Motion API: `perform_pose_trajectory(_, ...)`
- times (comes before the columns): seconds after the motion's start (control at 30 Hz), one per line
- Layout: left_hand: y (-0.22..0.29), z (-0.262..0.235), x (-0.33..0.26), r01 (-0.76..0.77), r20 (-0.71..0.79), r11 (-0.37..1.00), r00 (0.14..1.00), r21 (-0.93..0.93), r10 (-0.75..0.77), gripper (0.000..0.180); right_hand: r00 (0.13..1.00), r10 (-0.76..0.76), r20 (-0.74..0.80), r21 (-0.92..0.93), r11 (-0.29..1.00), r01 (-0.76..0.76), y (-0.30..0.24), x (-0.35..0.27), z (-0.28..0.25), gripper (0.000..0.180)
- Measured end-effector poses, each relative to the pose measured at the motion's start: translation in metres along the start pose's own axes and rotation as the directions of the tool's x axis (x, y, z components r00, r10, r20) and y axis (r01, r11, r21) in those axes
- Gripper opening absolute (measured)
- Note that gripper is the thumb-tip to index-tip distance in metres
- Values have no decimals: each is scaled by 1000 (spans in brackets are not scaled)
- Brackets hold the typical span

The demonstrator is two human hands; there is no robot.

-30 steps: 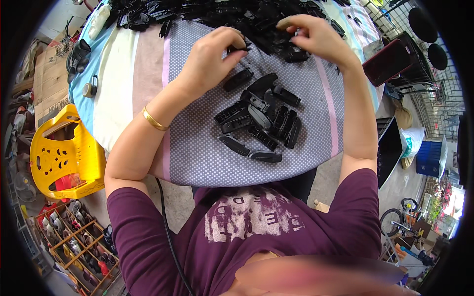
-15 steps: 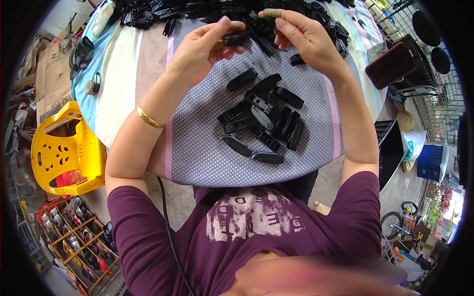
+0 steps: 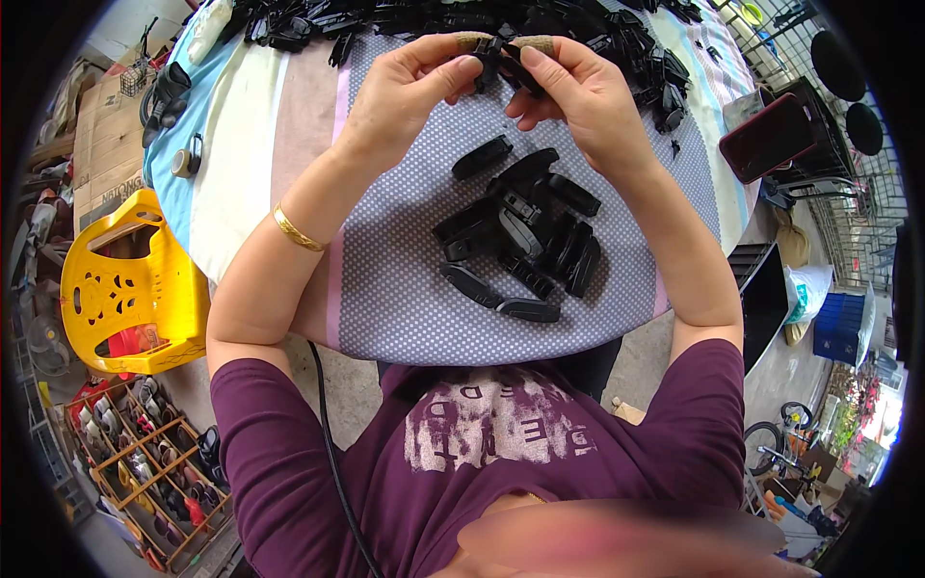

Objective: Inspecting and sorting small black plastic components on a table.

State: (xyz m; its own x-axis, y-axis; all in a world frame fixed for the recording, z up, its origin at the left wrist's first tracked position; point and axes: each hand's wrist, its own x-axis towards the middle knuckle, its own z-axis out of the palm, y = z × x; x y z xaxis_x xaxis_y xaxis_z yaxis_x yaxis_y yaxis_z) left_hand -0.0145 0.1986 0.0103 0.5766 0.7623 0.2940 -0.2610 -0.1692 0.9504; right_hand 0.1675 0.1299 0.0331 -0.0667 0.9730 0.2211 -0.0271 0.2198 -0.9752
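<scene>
Head view, and here's the left hand (image 3: 400,104) meeting the right hand (image 3: 586,101), fingertips nearly together, both pinching black plastic parts (image 3: 489,58) over the dotted tabletop (image 3: 405,289), right by the dark heap (image 3: 621,43)! Nearer the body sits a loose cluster of clip-like pieces (image 3: 520,234).

Matt plas. pcs (image 3: 521,231), shiny metal bangle (image 3: 292,230)
</scene>
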Motion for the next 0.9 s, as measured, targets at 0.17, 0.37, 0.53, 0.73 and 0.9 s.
perform_pose_trajectory(0.17,-5,5,-2,11,-74,1000,997,-22,-13,27,999,-42,-33,-91,995,39,7,0,5,24)
perform_pose_trajectory(0.37,-3,19,-7,49,-146,979,986,-198,-79,28,989,-111,-98,-243,966,84,17,-4,14,21)
perform_pose_trajectory(0.53,0,17,-6,46,-156,972,984,-231,-84,28,955,-265,-132,-478,861,173,25,-3,16,25)
perform_pose_trajectory(0.73,8,10,-5,-31,-61,993,998,-111,24,25,994,6,113,-421,906,42,12,-3,8,23)
perform_pose_trajectory(0.9,10,11,-7,-108,-19,992,994,-68,107,22,935,-338,110,-585,739,336,17,-7,13,19)
